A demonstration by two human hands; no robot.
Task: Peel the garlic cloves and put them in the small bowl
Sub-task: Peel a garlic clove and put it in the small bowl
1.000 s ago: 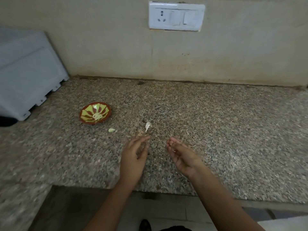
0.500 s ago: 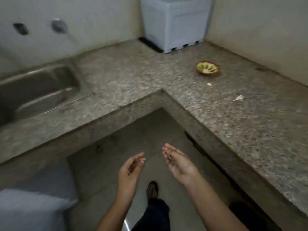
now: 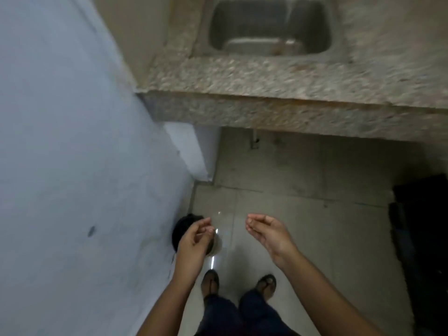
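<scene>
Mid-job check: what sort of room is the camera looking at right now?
Most likely a home kitchen, though the view is blurred: a steel sink is set into a speckled granite counter, with a tiled floor below the counter's front edge.

Sink (image 3: 269, 27) in counter (image 3: 242, 78) ahead, wall (image 3: 60, 166) left, left hand (image 3: 194, 241) and right hand (image 3: 269, 232) above floor (image 3: 315, 214)

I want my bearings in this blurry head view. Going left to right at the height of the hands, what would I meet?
pale wall → left hand → right hand → dark shape at the right edge
</scene>
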